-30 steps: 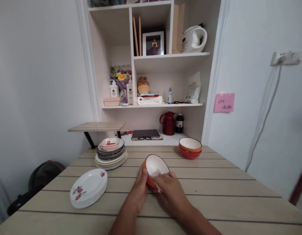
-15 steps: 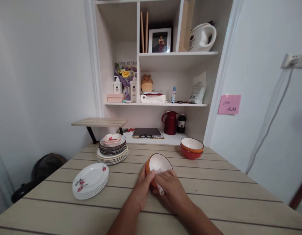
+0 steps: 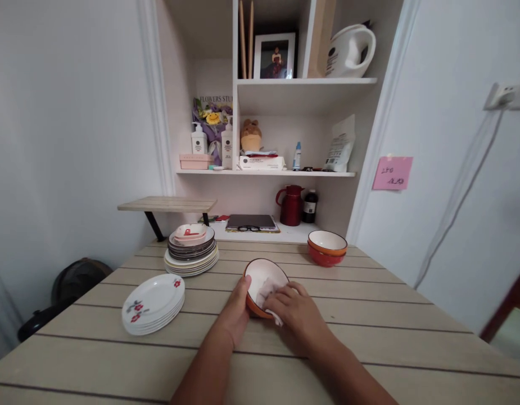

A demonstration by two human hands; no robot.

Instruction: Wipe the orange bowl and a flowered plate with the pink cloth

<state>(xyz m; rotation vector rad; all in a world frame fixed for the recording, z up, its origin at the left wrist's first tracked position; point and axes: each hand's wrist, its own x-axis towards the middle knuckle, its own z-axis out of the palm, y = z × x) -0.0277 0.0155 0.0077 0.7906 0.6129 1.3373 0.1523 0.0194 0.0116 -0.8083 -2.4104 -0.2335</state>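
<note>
An orange bowl [image 3: 256,279] with a white inside and a dark rim is tilted toward me above the near middle of the table. My left hand [image 3: 235,309] grips its left side, the thumb over the rim and the other fingers hidden behind the bowl. In my right hand [image 3: 291,306] is a crumpled white cloth or tissue [image 3: 268,288], pressed against the bowl's inner wall. A corner of it hangs out below my fingers over the rim.
On the left of the slatted table [image 3: 348,349] stand a stack of flowered white plates [image 3: 152,301] and a taller stack of plates and dishes [image 3: 191,253]. Two nested bowls [image 3: 327,250] sit at the back right. Behind are a red jug [image 3: 290,206] and shelves.
The bowl has turned to face me more and moved slightly left. My left thumb has moved up its rim, and more of the cloth shows inside. The view has shifted slightly.
</note>
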